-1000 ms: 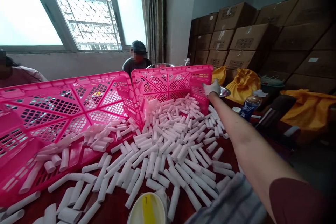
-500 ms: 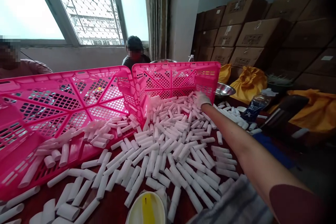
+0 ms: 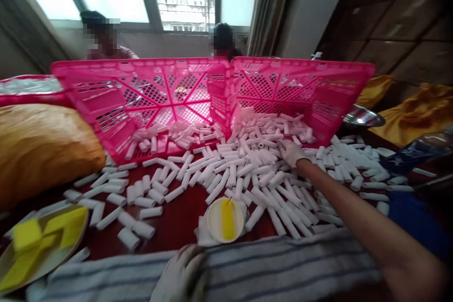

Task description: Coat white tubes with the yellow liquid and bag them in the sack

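Observation:
My right hand [image 3: 293, 153], in a white glove, reaches into a heap of short white tubes [image 3: 264, 167]. Its fingers are stretched out and touch the tubes, with no tube plainly gripped. My left hand [image 3: 180, 273], gloved too, is low in the view over a grey-and-white striped towel [image 3: 269, 266]. Its fingers curl together, and whatever they may hold is hidden. Between the hands and the heap stands a small round white dish [image 3: 211, 217] with a yellow strip [image 3: 227, 222] across it, resting on white cloth or paper.
Two pink mesh baskets [image 3: 170, 62] lie tipped toward me, tubes spilling out. At left are a plate [image 3: 42, 271] of yellow blocks [image 3: 26, 235] and a big orange-yellow sack [image 3: 46, 146]. A metal bowl [image 3: 364, 117] and bottle [image 3: 417, 151] stand right. Two people sit beyond the baskets.
The view has swung left and down, bringing in the plate, the sack and my left hand. My right hand has drawn back from the right basket toward the nearer tubes.

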Demonstrator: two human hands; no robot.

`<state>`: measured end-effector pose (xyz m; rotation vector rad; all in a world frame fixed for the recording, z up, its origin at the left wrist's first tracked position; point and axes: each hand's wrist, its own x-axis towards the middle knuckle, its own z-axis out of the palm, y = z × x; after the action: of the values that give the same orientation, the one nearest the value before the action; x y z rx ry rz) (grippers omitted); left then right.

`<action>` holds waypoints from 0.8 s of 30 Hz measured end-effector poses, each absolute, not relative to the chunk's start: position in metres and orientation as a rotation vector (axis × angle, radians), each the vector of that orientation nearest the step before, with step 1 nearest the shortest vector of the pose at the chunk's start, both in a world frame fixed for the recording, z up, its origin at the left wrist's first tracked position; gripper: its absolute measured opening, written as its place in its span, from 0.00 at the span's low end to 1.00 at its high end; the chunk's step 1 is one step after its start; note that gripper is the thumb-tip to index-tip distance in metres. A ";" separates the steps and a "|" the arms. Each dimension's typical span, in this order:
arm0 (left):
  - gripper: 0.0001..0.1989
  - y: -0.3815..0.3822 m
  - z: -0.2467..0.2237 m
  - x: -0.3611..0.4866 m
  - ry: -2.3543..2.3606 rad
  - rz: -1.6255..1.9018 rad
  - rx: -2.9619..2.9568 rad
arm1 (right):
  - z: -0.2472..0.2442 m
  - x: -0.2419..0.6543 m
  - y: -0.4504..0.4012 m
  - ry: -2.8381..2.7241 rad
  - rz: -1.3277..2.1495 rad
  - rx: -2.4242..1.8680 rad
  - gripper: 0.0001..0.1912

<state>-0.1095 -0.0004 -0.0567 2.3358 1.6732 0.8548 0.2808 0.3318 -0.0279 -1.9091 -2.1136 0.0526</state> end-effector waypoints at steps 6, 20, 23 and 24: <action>0.16 0.056 0.003 -0.154 1.984 0.990 1.925 | -0.005 0.262 0.262 -2.002 -0.119 -1.614 0.22; 0.30 0.203 -0.018 -0.212 2.396 0.265 1.776 | -0.030 0.206 0.079 -2.144 0.169 -1.652 0.13; 0.28 0.182 -0.017 -0.196 2.311 0.264 1.843 | -0.026 0.191 0.087 -2.275 -0.017 -1.677 0.14; 0.28 0.175 -0.015 -0.190 2.277 0.261 1.868 | -0.023 0.186 0.090 -2.345 -0.063 -1.656 0.14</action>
<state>-0.1903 0.1750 -0.0154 1.8678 2.2772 0.2612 0.1861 0.0904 -0.0229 -1.6560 -2.3454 -0.0626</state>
